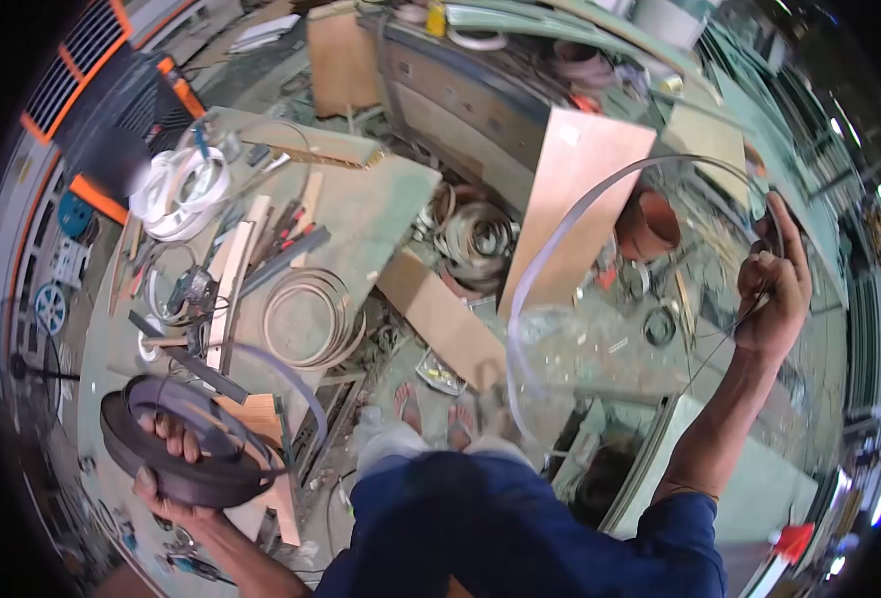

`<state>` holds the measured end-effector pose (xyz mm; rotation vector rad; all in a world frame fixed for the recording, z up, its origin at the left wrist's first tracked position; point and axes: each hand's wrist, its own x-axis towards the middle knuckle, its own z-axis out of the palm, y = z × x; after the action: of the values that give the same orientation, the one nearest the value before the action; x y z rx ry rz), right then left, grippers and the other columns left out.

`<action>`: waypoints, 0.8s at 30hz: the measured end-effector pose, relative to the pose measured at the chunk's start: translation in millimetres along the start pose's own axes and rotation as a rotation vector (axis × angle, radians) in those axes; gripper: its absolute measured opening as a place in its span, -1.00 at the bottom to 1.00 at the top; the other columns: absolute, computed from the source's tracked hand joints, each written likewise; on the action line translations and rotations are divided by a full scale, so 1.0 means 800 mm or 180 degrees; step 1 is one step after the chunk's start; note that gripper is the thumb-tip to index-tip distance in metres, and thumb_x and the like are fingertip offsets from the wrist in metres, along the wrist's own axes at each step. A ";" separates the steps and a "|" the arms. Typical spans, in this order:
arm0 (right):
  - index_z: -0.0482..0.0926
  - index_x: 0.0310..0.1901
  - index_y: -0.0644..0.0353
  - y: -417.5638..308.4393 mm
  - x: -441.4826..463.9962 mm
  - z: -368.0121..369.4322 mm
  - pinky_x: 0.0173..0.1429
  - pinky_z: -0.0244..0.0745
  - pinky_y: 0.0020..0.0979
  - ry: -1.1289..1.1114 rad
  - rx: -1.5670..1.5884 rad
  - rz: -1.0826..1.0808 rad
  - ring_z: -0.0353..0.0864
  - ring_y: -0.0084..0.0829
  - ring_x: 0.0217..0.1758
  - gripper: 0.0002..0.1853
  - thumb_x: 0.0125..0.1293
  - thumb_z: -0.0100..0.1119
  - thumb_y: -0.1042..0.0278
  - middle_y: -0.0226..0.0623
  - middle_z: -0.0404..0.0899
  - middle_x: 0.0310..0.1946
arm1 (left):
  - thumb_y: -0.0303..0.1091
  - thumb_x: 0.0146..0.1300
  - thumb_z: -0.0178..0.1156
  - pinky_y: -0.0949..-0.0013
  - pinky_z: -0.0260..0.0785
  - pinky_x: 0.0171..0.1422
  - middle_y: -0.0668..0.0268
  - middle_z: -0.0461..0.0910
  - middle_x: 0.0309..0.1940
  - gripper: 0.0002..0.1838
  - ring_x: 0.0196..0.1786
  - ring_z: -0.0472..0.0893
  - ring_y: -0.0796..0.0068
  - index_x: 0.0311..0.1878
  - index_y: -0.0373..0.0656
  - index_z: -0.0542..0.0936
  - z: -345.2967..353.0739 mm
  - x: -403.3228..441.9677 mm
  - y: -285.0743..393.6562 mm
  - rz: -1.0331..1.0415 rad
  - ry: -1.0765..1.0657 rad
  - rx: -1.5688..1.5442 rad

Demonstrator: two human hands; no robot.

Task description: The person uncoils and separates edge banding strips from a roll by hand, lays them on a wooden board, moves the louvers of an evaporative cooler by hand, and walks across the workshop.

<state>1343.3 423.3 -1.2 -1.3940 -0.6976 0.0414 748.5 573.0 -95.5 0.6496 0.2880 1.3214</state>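
Note:
At the lower left, my left hand (176, 458) grips a thick dark coil of edge strip (186, 473), its fingers wrapped through the coil's centre. Out at the right, my right hand (774, 289) is raised, with a thin strip (600, 189) running up to its fingers. That loose strip arcs in a wide loop over the floor between the hands. Beside the left hand, the worktable (391, 199) carries a ring of pale coiled strip (311, 319), white coils (181, 194) and wood slats (236, 269).
A leaning wood panel (570, 199) stands beyond, near a brown bucket (647, 226). More strip coils (475, 239) lie on the floor by a board (445, 314). An open-topped box (600, 458) sits right of my feet. A blurred figure is at the upper left.

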 end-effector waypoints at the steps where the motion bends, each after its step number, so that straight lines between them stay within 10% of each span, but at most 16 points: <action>1: 0.45 0.41 0.47 0.002 -0.008 -0.003 -0.51 0.12 -0.67 0.0164 -0.0122 -0.0027 0.28 -0.72 -0.58 -0.32 0.19 0.01 0.47 -0.23 0.63 -0.18 | -0.42 0.12 0.30 0.23 0.32 0.01 0.20 0.27 -0.01 -0.30 -0.03 0.35 0.32 0.33 -0.29 0.26 -0.009 0.019 -0.006 -0.0078 0.0008 -0.0071; 17: 0.41 0.42 0.54 -0.007 -0.119 -0.116 -0.45 0.09 -0.64 0.0781 -0.1220 0.0008 0.32 -0.69 -0.50 -0.30 0.18 0.01 0.50 -0.26 0.54 -0.33 | -0.32 0.11 0.32 0.26 0.37 0.06 0.09 0.35 0.04 -0.25 -0.02 0.37 0.32 0.35 -0.49 0.37 0.039 0.216 -0.171 -0.1186 -0.0863 -0.0078; 24: 0.43 0.43 0.49 0.015 -0.140 -0.190 -0.41 0.19 -0.64 0.1191 -0.0925 0.0081 0.37 -0.65 -0.43 -0.29 0.16 0.07 0.50 -0.04 0.57 0.03 | -0.31 0.13 0.34 0.25 0.31 0.07 0.12 0.33 0.05 -0.21 -0.02 0.33 0.32 0.41 -0.49 0.36 0.127 0.212 -0.259 -0.1621 -0.1337 -0.0273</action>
<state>1328.9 244.6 -61.2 -1.6316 -0.3817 -0.3049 1011.5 685.7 -109.4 0.7068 0.0446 0.6861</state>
